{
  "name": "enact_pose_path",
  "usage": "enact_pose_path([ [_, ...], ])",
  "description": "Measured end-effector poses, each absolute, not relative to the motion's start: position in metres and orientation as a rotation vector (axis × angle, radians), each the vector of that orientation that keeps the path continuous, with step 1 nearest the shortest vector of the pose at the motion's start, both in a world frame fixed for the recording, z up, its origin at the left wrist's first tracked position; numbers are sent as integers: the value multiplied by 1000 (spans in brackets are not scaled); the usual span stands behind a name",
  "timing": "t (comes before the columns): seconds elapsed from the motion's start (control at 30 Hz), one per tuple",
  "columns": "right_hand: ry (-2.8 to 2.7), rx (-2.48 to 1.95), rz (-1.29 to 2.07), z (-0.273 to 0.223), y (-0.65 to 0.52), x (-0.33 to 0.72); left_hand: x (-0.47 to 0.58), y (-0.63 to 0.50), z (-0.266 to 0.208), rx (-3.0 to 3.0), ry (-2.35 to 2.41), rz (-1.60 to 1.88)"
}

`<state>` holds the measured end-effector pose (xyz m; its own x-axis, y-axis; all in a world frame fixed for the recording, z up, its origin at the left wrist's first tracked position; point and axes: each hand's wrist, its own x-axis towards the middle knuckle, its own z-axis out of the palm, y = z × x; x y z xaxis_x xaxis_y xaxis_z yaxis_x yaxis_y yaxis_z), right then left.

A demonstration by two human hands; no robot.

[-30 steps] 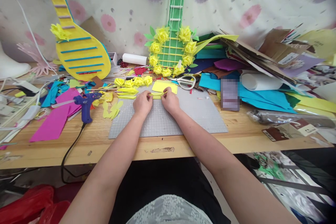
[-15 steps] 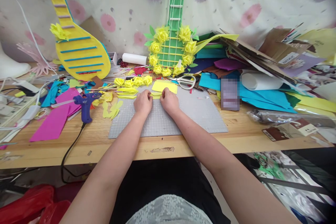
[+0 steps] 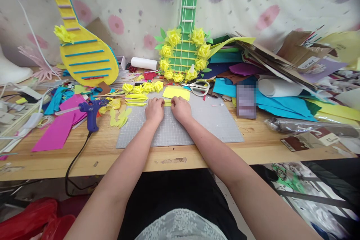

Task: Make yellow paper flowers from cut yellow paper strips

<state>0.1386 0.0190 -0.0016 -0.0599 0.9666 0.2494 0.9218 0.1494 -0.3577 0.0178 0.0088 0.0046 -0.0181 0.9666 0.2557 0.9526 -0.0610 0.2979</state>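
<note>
My left hand [image 3: 155,110] and my right hand [image 3: 180,108] are closed on the two ends of a narrow strip of folded yellow paper [image 3: 167,102], low over the grey cutting mat [image 3: 213,127]. Only the strip's middle shows between them. Just behind lies a flat yellow paper sheet [image 3: 176,93]. White-handled scissors [image 3: 200,88] rest to its right. Left of my left hand are folded yellow papers [image 3: 136,99], and a row of yellow paper flowers [image 3: 143,87] sits at the mat's far edge.
A blue glue gun [image 3: 92,114] stands on the left with its cord hanging over the table edge. A green paper guitar [image 3: 184,56] and a yellow lute-like shape [image 3: 88,60] lean at the back. Blue paper [image 3: 284,105] and cardboard [image 3: 295,52] pile up on the right.
Both hands stay in place on the yellow strip. Their fingers have shifted slightly, lying flatter along the strip.
</note>
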Motion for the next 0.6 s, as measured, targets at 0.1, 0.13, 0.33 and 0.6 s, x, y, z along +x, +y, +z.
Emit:
enact_pose_path([
  [0.1, -2023, -1804, 143, -2, 19, 138, 19, 9, 4, 2201, 2131, 587],
  [0.13, -2023, -1804, 141, -2, 19, 137, 20, 9, 4, 2199, 2138, 580],
  [0.33, -2032, -1797, 110, -1, 17, 134, 24, 8, 8, 2163, 2167, 574],
  [0.6, -2033, -1829, 179, -2, 19, 139, 21, 9, 6, 2087, 2150, 606],
])
